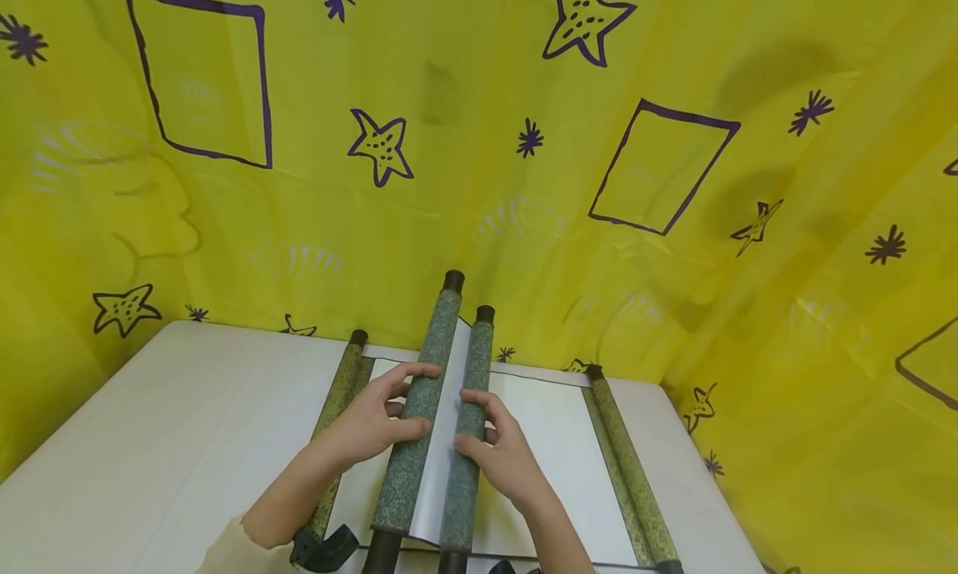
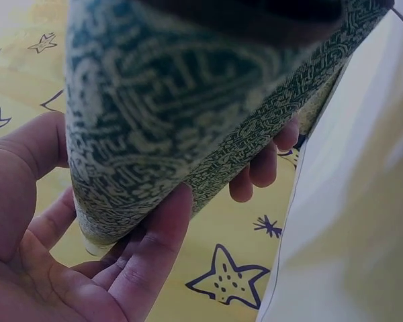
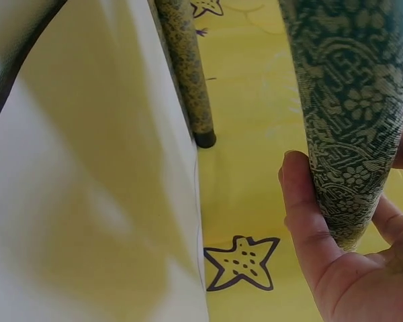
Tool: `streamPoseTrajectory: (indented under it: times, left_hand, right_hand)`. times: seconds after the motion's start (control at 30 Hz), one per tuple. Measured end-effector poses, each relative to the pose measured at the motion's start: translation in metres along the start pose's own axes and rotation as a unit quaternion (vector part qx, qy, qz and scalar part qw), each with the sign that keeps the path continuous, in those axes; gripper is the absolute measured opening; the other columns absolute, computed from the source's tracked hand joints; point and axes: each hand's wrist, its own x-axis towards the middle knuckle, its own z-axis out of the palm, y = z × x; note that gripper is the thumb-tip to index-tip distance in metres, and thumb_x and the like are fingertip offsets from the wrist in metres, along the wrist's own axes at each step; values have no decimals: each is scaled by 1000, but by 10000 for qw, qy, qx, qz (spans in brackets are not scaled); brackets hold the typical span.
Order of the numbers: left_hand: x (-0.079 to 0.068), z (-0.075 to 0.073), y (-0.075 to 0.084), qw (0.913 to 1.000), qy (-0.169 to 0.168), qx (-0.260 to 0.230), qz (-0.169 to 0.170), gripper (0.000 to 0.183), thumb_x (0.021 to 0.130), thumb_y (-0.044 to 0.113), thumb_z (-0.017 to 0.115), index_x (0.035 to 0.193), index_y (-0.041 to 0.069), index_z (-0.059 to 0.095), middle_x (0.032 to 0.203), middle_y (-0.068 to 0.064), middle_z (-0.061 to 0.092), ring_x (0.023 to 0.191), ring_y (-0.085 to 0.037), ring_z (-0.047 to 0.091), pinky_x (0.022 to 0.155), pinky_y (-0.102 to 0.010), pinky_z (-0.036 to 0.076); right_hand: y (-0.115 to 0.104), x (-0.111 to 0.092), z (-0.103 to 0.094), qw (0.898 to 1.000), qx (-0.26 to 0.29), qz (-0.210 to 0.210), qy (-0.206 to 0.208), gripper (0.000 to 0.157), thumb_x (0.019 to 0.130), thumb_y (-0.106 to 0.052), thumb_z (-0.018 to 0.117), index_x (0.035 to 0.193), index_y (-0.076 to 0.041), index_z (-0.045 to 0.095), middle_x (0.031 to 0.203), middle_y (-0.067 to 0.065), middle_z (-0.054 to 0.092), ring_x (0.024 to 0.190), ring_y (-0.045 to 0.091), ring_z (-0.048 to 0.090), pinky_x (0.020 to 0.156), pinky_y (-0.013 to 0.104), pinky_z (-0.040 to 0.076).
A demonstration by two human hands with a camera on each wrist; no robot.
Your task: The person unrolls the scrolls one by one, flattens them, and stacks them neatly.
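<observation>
Showing at the bottom edge, nearest of all, are a cream sleeve (image 1: 247, 551) on the person's left arm and a black piece (image 1: 326, 549) beside its cuff. Just past them is a green scroll (image 1: 407, 474), held in both hands above the table, its two rolls side by side with a narrow white strip (image 1: 441, 441) showing between them. Dark caps finish the rolls, and the left roll's far end sits higher in view than the right's. The left hand (image 1: 370, 420) grips the left roll, thumb and fingers partly open and bent around its girth; the right hand (image 1: 505, 453) holds the right roll in the same way. Seen from the wrists, the green covering carries a pale woven pattern, with small flowers on the right roll.

Below and behind lies a second scroll, spread open on the table: a white sheet (image 1: 557, 449) between an olive left roller (image 1: 346, 383) and an olive right roller (image 1: 636, 474). The white table (image 1: 187, 408) extends to both sides. Beyond it hangs a yellow curtain (image 1: 464, 75) printed with dark stars, bursts and crooked rectangles.
</observation>
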Motion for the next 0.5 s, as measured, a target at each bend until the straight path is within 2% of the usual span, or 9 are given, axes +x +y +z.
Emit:
streamPoseTrajectory:
  times: [0.13, 0.33, 0.5]
  left_hand:
    - [0, 0, 1, 10000, 11, 25, 22, 58, 83, 9, 67, 133, 24, 42, 125, -15, 39, 95, -29, 58, 69, -41, 50]
    - [-1, 0, 3, 9999, 62, 110, 77, 58, 82, 8, 67, 133, 25, 42, 127, -13, 38, 94, -29, 58, 69, -40, 49]
    - [-2, -1, 4, 9998, 104, 190, 52, 58, 82, 10, 67, 132, 25, 43, 136, -9, 31, 98, -30, 57, 69, -40, 49]
  right_hand:
    - [5, 2, -2, 10000, -28, -27, 29, 54, 88, -9, 60, 137, -16, 37, 133, 17, 38, 108, 31, 54, 76, 39, 50]
    - [-6, -2, 0, 10000, -71, -49, 47, 53, 88, -7, 59, 136, -12, 38, 130, 21, 39, 106, 32, 55, 77, 39, 50]
    - [3, 1, -1, 9998, -145, -28, 152, 53, 87, -8, 59, 136, -17, 39, 129, 18, 41, 102, 30, 57, 76, 39, 50]
